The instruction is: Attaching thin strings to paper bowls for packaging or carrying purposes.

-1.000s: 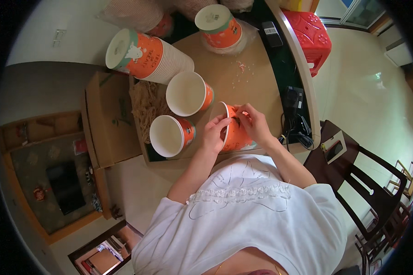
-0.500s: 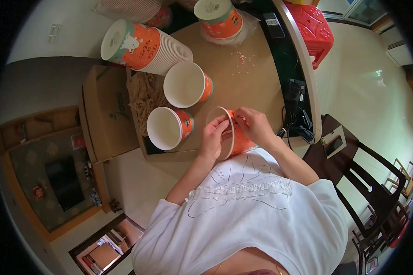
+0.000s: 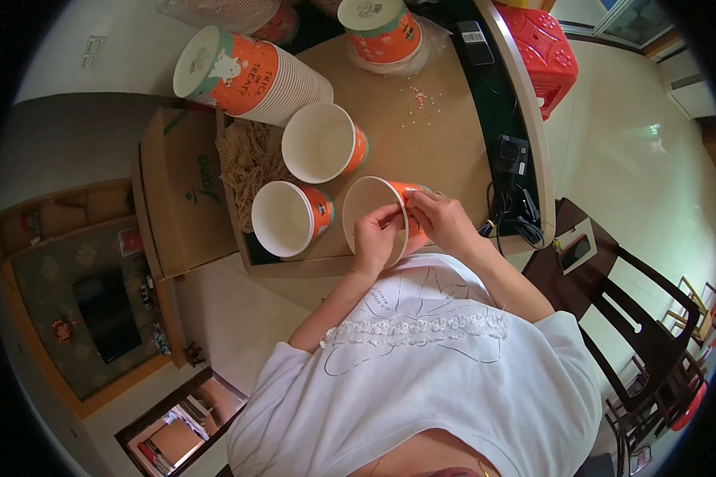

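Turned since half a second ago, the held cup [image 3: 364,200] now shows a wider mouth, opening up and toward the left, with both hands close at its rim. Biggest around it is the table [image 3: 543,159], brown-topped with a pale curved edge. Beside its left end stands a cardboard box [image 3: 187,199]. Along the table's far left side leans a tall nested cup stack [image 3: 250,79], orange with a green band, and just below it lies a heap of tan stringy material [image 3: 247,155]. Two loose cups, an upper one [image 3: 318,143] and a lower one [image 3: 282,219], gape toward the viewer, to the left of the held one.

That held cup sits at the near table edge, by the white shirt (whether its base touches the table is hidden). Its wall lies between the fingertips: the left hand [image 3: 376,242] reaches into the mouth and grasps the rim from within, while the right hand [image 3: 444,225] pinches the orange outside opposite. Anything smaller between the fingertips cannot be told. Tiny pink and white bits [image 3: 419,99] lie scattered farther up the tabletop.
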A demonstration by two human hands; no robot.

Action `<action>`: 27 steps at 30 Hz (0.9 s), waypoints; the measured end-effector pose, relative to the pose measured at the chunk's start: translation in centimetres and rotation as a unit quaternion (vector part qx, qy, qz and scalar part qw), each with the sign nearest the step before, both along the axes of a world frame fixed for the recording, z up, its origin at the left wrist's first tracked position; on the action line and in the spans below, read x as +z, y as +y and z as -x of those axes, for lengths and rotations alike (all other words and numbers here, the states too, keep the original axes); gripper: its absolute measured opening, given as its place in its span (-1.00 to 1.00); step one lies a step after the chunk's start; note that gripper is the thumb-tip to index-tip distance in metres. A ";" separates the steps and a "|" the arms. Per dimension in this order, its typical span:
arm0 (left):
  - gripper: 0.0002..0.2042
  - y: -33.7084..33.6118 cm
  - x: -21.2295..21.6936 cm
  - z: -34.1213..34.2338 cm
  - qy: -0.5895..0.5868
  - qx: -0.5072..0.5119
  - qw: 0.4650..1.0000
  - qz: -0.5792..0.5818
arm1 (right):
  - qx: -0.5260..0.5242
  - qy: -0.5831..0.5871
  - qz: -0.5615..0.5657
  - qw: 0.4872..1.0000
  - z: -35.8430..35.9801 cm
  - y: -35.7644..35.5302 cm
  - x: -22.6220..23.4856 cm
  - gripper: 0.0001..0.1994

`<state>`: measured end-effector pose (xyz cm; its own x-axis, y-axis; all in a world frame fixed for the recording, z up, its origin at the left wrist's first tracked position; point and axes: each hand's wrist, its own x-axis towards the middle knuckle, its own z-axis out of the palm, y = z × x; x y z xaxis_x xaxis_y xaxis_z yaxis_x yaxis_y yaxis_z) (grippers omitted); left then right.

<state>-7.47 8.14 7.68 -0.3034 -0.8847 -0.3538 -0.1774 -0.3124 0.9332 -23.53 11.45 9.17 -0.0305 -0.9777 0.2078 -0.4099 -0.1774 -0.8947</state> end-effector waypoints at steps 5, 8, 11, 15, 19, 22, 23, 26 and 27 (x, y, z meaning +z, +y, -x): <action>-0.83 -0.3 -0.1 -0.3 -0.031 -0.009 0.999 0.016 | 0.022 0.001 -0.013 1.000 0.0 -0.1 -0.3 -0.86; -0.84 -0.3 0.9 0.0 -0.033 -0.014 0.999 0.010 | 0.022 -0.010 -0.013 1.000 -0.1 -0.1 -0.3 -0.88; -0.84 -0.2 0.9 -0.1 -0.026 -0.007 0.999 0.018 | 0.029 -0.016 -0.018 0.999 -0.3 -0.2 -0.4 -0.89; -0.84 -0.2 -0.1 -0.3 -0.038 -0.003 0.998 0.046 | 0.031 0.003 -0.019 0.999 -0.2 -0.2 -0.7 -0.90; -0.85 -0.3 0.4 -0.1 -0.129 -0.041 0.984 0.115 | 0.030 0.012 -0.052 0.998 -0.6 0.1 -1.9 -0.81; -0.89 -0.3 1.1 0.5 -0.229 -0.096 0.953 0.173 | 0.017 0.011 -0.091 0.996 -0.7 0.4 -2.1 -0.83; -0.92 -0.3 0.9 0.7 -0.225 -0.104 0.952 0.181 | 0.018 0.013 -0.091 0.996 -0.7 0.5 -2.4 -0.83; -0.97 -0.5 -0.3 0.9 -0.200 -0.106 0.957 0.183 | 0.017 0.041 -0.098 0.994 -0.4 0.8 -3.8 -0.83; -0.98 -0.5 -1.1 0.7 -0.182 -0.098 0.962 0.177 | 0.004 0.010 -0.097 0.995 -0.4 0.8 -4.1 -0.81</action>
